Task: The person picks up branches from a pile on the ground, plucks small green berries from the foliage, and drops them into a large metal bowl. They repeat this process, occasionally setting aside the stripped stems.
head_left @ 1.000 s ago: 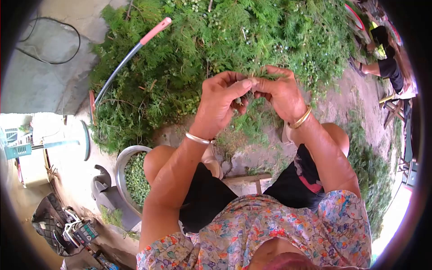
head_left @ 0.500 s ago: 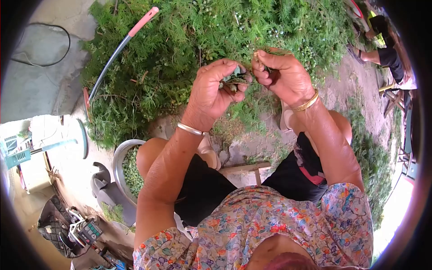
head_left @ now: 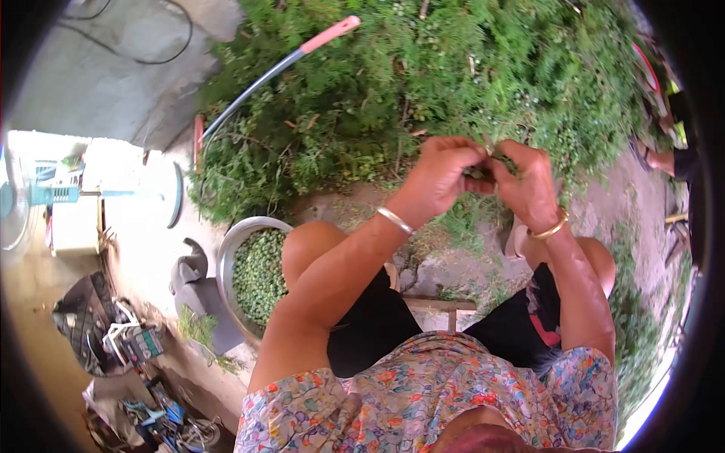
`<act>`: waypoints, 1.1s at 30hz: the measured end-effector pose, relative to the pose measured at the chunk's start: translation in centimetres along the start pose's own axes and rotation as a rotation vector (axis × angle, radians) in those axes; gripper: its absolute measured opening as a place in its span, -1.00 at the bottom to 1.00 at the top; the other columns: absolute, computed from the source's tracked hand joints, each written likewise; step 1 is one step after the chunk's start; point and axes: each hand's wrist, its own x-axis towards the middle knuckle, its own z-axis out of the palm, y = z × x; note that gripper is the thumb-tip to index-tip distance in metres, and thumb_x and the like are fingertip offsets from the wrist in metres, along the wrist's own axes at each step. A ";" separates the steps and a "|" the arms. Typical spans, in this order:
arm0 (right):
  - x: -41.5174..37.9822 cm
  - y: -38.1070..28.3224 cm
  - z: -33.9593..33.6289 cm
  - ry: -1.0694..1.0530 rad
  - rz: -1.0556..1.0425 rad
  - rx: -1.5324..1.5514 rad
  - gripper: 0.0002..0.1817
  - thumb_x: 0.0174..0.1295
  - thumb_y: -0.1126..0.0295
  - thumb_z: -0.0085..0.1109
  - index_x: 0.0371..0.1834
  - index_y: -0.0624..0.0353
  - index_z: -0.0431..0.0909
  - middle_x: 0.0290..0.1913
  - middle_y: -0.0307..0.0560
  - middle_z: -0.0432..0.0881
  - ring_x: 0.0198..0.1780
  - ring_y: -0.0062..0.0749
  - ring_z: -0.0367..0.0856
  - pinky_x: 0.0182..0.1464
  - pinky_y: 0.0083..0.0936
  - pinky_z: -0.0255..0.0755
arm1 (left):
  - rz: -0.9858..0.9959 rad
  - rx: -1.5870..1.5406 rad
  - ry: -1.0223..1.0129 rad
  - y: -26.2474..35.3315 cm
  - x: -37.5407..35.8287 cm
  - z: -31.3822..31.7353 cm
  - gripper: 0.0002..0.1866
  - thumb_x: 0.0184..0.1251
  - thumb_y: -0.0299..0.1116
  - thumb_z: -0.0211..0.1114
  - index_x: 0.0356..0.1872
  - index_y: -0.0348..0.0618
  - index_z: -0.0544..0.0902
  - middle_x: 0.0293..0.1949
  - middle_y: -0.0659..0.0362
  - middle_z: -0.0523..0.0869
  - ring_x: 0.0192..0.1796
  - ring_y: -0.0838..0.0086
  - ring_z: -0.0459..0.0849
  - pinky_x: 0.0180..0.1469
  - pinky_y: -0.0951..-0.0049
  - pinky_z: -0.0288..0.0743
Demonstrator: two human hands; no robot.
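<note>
My left hand [head_left: 445, 172], with a silver bangle at the wrist, is closed in a pinch in front of the heap of evergreen branches [head_left: 355, 98]. My right hand [head_left: 527, 185], wearing a gold bangle, is closed as well, and its fingertips meet those of the left. Between them is a small evergreen sprig [head_left: 489, 151], mostly covered by the fingers. A metal basin [head_left: 224, 264] by my left knee holds many small green cones [head_left: 260, 275].
A curved grey tool with a pink handle [head_left: 328, 35] lies on the branches. Left are a grey plastic seat [head_left: 215, 306], a pale fan [head_left: 60, 195] and a black quilted bag [head_left: 84, 321]. A person's leg [head_left: 661, 161] shows at far right.
My hands have come together from slightly apart and now touch at the fingertips. The camera view has shifted, and more of the basin shows.
</note>
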 end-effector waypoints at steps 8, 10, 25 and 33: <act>0.2 1.3 -2.1 -0.323 0.106 -0.129 -0.77 -0.06 0.52 0.23 -0.28 0.32 0.55 -0.37 0.15 0.60 -0.31 0.02 0.58 -0.23 -0.31 0.43 | 0.014 0.172 0.025 2.9 -0.7 -1.6 -0.86 0.17 -0.50 0.26 -0.33 -0.40 0.55 -0.48 0.03 0.62 -0.56 0.44 0.57 -0.66 0.59 0.34; -0.5 1.7 -2.2 -0.562 -0.039 -0.201 -0.72 -0.08 0.51 0.23 -0.23 0.30 0.55 -0.36 0.15 0.60 -0.27 0.03 0.58 -0.17 -0.29 0.44 | 0.112 0.163 0.128 5.7 -2.0 -2.0 -0.80 0.16 -0.44 0.30 -0.29 -0.39 0.56 -0.48 0.00 0.62 -0.57 0.50 0.54 -0.69 0.70 0.25; -1.7 1.5 -0.3 -0.696 -0.170 -0.254 -0.59 -0.15 0.69 -0.08 -0.16 0.29 0.55 -0.48 0.29 0.55 -0.35 0.20 0.54 -0.25 -0.13 0.44 | -0.163 1.349 1.053 8.7 -29.0 -24.8 -0.42 -0.08 -0.44 0.39 0.08 -0.35 0.49 -0.41 -0.03 0.67 -0.45 0.34 0.66 -0.34 0.40 0.57; -1.6 1.9 1.2 -0.869 -0.119 -0.528 -0.67 -0.10 0.61 0.17 -0.19 0.30 0.42 -0.44 0.29 0.54 -0.27 0.20 0.54 -0.24 -0.08 0.43 | -0.184 1.787 0.965 1.1 -31.4 -33.5 -0.54 -0.04 -0.47 0.20 0.00 -0.34 0.53 -0.23 -0.25 0.62 -0.11 -0.04 0.59 0.02 0.15 0.44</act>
